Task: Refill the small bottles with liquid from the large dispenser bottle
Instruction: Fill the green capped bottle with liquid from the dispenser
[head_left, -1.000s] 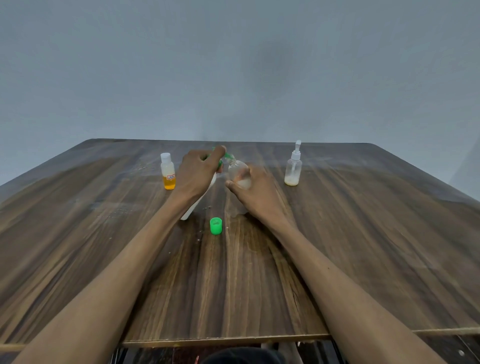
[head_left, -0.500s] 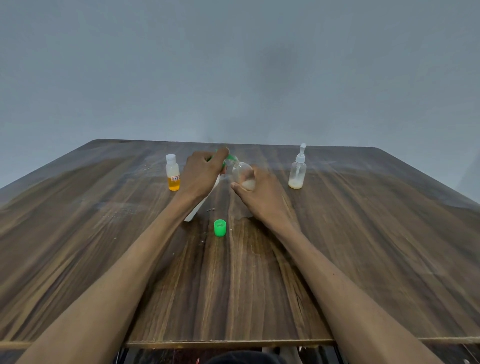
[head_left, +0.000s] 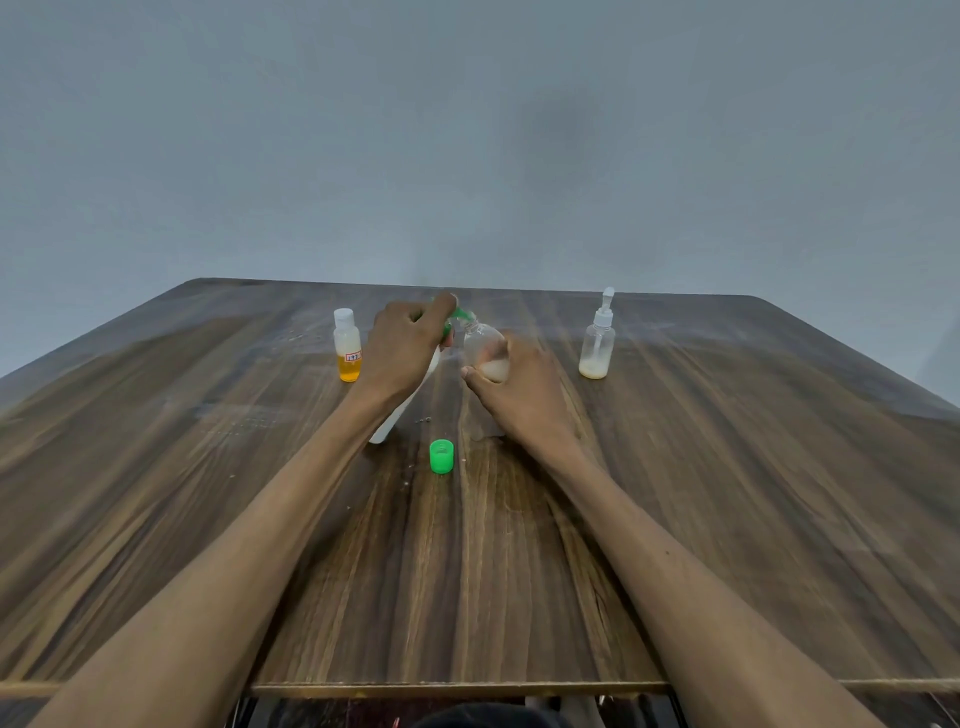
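Dispensing step: our left hand (head_left: 402, 349) grips the tilted large dispenser bottle (head_left: 402, 410), its green nozzle (head_left: 460, 314) beside the mouth of the clear small bottle (head_left: 483, 345). Our right hand (head_left: 519, 389) holds that bottle; we judge nozzle should sit over the mouth, pressing slowly.

Both bare forearms reach forward, converging. The left hand (head_left: 402, 345) is curled into a grip, thumb raised on top. Just beside it, the right hand (head_left: 522, 387) is curled too, fingers wrapped away from view.

On the table (head_left: 727, 519), a cap (head_left: 441, 456) lies before two held bottles, between two others.
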